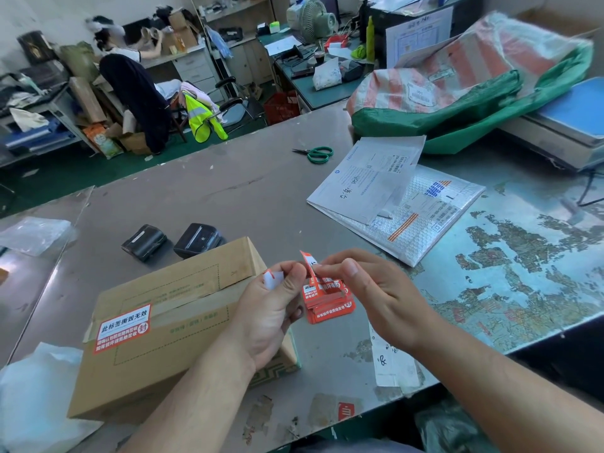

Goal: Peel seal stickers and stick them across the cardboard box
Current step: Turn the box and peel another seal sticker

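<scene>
A flat cardboard box (170, 325) lies on the grey table, taped along its seam. One orange-and-white seal sticker (122, 328) sits across the tape at its left end. My left hand (271, 308) pinches the white backing paper (273, 278) above the box's right end. My right hand (366, 289) pinches an orange seal sticker (309, 261) that curls up away from the backing. A small stack of orange stickers (330, 304) lies on the table just beneath both hands.
Two black devices (173, 241) lie beyond the box. Bubble mailers with papers (392, 197) and green scissors (317, 154) lie further back. A large striped sack (457, 80) is at the far right. A paper slip (392, 361) lies near the table's front edge. A seated person is at the far left.
</scene>
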